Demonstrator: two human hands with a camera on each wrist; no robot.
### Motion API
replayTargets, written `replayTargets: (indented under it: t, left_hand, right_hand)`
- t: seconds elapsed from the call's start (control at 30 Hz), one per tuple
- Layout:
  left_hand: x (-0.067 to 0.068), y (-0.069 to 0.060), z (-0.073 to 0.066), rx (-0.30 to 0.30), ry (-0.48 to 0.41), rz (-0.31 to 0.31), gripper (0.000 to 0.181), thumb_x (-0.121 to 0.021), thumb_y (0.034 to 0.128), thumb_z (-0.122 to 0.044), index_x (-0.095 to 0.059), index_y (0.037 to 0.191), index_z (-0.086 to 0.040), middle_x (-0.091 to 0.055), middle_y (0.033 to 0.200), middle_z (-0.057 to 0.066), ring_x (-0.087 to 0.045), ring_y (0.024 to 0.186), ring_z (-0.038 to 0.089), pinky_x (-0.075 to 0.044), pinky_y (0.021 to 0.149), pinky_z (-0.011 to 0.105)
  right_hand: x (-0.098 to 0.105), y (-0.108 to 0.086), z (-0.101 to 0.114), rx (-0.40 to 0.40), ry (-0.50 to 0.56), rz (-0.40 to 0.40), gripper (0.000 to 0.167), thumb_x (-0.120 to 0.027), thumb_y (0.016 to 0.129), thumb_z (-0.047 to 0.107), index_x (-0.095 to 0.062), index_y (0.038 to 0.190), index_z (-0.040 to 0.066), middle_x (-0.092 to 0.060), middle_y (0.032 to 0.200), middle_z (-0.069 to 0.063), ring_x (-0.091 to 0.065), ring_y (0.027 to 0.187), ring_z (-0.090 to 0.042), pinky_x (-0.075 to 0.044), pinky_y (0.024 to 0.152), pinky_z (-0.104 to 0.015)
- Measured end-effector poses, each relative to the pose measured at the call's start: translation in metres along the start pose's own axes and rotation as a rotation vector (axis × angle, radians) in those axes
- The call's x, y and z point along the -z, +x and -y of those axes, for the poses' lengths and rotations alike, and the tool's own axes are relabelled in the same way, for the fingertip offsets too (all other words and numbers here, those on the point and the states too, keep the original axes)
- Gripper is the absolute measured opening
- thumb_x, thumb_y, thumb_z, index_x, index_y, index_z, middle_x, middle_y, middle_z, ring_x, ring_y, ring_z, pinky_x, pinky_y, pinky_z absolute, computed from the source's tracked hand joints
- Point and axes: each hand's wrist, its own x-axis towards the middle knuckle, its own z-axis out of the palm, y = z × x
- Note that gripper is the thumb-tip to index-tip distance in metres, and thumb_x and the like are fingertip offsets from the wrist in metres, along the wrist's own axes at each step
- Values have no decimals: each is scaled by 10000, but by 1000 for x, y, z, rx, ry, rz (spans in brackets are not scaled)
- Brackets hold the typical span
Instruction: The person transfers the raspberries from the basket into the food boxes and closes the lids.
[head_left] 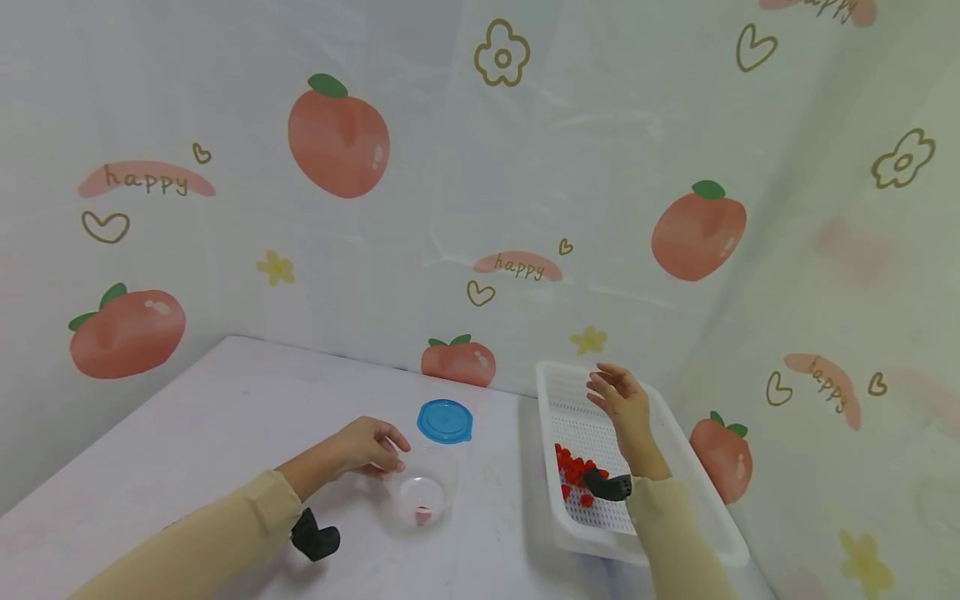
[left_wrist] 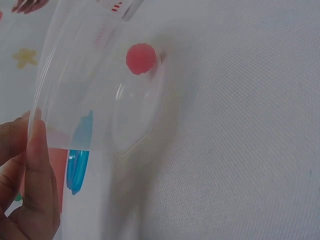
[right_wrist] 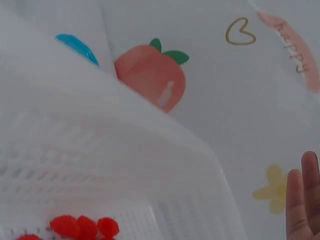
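From my remote feed I see a clear, round plastic container [head_left: 444, 498], open side up, with one bumpy red berry [left_wrist: 141, 58] at its bottom. To its right, more red berries [head_left: 573, 472] cluster loosely at the near left of a white perforated basket [head_left: 600, 538].

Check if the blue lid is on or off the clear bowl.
Off: the blue lid lies on the table, beyond the clear bowl, which the left hand holds by its rim.
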Motion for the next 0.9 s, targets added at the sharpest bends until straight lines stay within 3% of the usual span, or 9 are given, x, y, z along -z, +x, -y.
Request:
replayTargets:
  t: [0.23,0.47,0.7,0.9]
  left_hand:
    - [-1,0,-1,10,3,-2,267,-776,782,-27,-682,1032,-15,-577,813,97,-563,627,181,-555,590,239]
    - [-1,1,-1,11,4,-8,262,-772,783,-22,-683,1029,-18,-578,821,99,-565,638,185,-556,593,244]
    - [-1,1,0,8,14,-6,259,-773,787,-32,-683,1031,-24,-579,830,101,-565,643,187,-558,597,247]
    - [-1,-1,-1,16,20,-10,260,-776,785,-36,-685,1028,-27,-578,831,101,-566,645,188,-559,598,247]
  right_hand:
    - [26,0,-16,-108,-142,-30,456,-591,967,205,-437,1319,-41,-600,997,120,-624,889,-4,-533,806,-154]
    - [54,-3,-29,-212,-264,-34,524,-556,984,264,-389,1386,-29,-593,1079,66,-604,869,44,-521,801,-129]
    - [66,-6,-36,-287,-362,12,511,-537,998,242,-380,1381,-58,-527,1294,-206,-599,1053,-178,-546,872,-240]
    - [67,-9,-41,-334,-346,75,518,-548,989,183,-361,1374,-108,-541,1281,-221,-582,1098,-269,-530,943,-365]
